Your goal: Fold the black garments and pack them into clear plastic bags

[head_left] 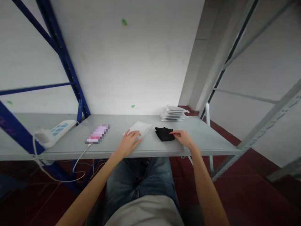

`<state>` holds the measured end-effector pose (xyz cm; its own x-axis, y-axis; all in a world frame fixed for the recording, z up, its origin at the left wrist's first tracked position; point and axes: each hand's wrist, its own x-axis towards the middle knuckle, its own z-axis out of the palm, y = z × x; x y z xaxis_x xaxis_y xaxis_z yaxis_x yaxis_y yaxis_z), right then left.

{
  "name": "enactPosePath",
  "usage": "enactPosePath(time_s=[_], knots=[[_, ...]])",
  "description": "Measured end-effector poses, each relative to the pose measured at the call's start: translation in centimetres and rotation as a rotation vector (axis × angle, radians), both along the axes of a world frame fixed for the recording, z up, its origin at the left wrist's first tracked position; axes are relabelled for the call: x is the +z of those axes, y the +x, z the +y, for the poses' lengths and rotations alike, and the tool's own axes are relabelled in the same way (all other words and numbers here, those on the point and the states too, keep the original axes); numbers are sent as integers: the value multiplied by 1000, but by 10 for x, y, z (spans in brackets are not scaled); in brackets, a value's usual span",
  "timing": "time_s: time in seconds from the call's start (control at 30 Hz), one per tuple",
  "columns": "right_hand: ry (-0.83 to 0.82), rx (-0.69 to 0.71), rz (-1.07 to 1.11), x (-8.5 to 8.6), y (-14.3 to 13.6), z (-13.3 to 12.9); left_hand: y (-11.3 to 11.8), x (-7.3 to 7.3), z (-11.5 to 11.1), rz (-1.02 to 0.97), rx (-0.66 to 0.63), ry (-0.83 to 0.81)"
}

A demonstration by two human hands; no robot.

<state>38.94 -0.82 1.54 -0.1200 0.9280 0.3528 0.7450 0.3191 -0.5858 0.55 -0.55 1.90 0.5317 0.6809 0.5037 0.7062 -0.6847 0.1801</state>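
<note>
A flat white packet (143, 127) lies on the grey table (141, 153), near its middle. My left hand (129, 142) rests on the packet's near left part, palm down with the fingers apart. Just right of the packet is a black folded item (163, 134), which looks like a cloth or pouch. The fingertips of my right hand (183, 137) pinch the black item's right edge. A stack of white packets (174, 113) stands at the back right of the table.
A pixelated phone (97, 134) with a white cable lies left of my left hand. Farther left is a white power strip (60, 129). A blue metal post (66, 62) rises at the left, and a grey metal frame (265, 125) stands at the right.
</note>
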Motion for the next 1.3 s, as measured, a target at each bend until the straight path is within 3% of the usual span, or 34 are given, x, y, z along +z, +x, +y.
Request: enactPosePath(time_s=[0.07,0.17,0.3,0.4,0.5,0.67,0.77,0.97,1.3], knots=[[12,-18,-4,-1,1,0,-2,0,3,10,0,44],[22,-5,-20,-1,-16,2,-4,-2,5,-48,154,76],[38,69,-81,3,-58,3,-9,3,2,-233,387,60],[49,144,-159,7,-97,-5,-13,9,2,-353,460,27],[53,201,-210,9,-139,-20,-13,12,2,-459,417,21],[98,367,-130,15,-189,-43,-5,9,0,-511,221,40],[171,335,-34,25,-192,-46,3,8,-5,-478,120,53],[417,137,-28,31,-167,-40,24,10,-20,-470,-24,56],[431,176,-171,31,-162,-42,26,14,-26,-531,7,-138]])
